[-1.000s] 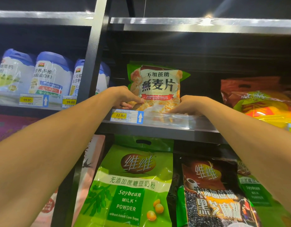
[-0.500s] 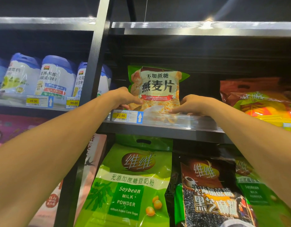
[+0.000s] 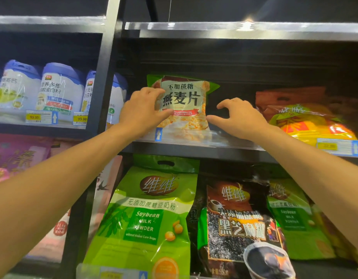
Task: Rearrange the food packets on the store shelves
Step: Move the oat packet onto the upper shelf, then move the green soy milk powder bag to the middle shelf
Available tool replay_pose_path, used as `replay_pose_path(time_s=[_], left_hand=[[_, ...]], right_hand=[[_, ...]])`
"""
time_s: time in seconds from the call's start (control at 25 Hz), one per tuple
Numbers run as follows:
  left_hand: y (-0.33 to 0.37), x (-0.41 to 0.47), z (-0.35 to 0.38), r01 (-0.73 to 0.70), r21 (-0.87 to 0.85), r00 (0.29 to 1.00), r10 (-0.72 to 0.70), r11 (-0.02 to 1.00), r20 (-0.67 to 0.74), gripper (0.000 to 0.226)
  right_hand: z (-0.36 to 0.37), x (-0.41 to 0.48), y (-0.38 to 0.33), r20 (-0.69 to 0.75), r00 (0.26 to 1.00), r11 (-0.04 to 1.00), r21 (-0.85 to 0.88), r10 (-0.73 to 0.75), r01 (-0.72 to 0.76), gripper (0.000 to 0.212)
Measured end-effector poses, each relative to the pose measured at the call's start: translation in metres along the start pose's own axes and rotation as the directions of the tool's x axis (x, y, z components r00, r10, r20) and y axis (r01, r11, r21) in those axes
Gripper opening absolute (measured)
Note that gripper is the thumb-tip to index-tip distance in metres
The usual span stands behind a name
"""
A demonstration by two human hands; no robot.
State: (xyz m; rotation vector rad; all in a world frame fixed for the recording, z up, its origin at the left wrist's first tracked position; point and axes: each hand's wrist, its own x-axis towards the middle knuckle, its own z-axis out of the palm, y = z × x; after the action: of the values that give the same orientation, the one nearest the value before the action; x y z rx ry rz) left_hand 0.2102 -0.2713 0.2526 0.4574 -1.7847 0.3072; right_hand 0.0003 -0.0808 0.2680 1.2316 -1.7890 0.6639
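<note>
A green and white oat flake packet [image 3: 184, 101] stands upright on the middle shelf [image 3: 224, 147], behind the clear price rail. My left hand [image 3: 143, 109] grips the packet's left edge, thumb across the front and fingers curled round the upper left corner. My right hand [image 3: 238, 115] hovers just right of the packet with thumb and fingers spread in a loose C. Its thumb tip is at the packet's lower right edge, and I cannot tell whether it touches.
Blue-lidded white tins [image 3: 61, 91] fill the left bay beyond a black upright post [image 3: 107, 77]. Orange and yellow packets [image 3: 307, 119] lie to the right on the same shelf. Below stand a green soybean milk powder packet [image 3: 150, 214], a black sesame packet [image 3: 238, 218] and pink packets [image 3: 17, 156].
Both hands rose from the packet's base to its sides. The left hand now grips the upper left edge; the right hand has come off and spread open beside it.
</note>
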Motion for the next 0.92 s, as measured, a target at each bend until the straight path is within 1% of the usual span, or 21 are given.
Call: replay_pose_path(time_s=[0.12,0.2,0.32,0.44,0.64,0.8,0.92], left_hand=[[0.014,-0.025,-0.003,-0.120,0.078,0.990,0.125,0.990,-0.065,0.075],[0.026,-0.041,-0.003,-0.172,0.136,0.980,0.183,0.976,-0.073,0.075],[0.049,-0.064,-0.003,-0.192,0.174,0.976,0.206,0.966,-0.064,0.073],[0.068,-0.087,-0.004,-0.199,0.172,0.974,0.215,0.965,-0.075,0.071],[0.082,-0.135,-0.007,-0.195,0.167,0.977,0.206,0.966,-0.051,0.065],[0.071,-0.176,-0.013,-0.117,0.154,0.993,0.118,0.981,-0.002,0.067],[0.054,-0.204,-0.018,-0.030,0.160,0.998,0.021,0.987,0.057,0.070]], right_hand=[[-0.006,-0.028,0.004,-0.145,0.984,0.993,-0.064,-0.108,0.100,0.073],[-0.009,-0.046,0.012,-0.212,0.964,0.984,-0.109,-0.161,0.141,0.069],[-0.014,-0.074,0.030,-0.266,0.935,0.966,-0.168,-0.234,0.194,0.067],[-0.022,-0.104,0.042,-0.298,0.913,0.956,-0.183,-0.277,0.231,0.066],[-0.031,-0.157,0.052,-0.295,0.912,0.958,-0.119,-0.286,0.262,0.064],[-0.017,-0.194,0.047,-0.234,0.923,0.952,-0.092,-0.305,0.291,0.065],[0.001,-0.216,0.029,-0.167,0.940,0.955,-0.047,-0.297,0.294,0.066]])
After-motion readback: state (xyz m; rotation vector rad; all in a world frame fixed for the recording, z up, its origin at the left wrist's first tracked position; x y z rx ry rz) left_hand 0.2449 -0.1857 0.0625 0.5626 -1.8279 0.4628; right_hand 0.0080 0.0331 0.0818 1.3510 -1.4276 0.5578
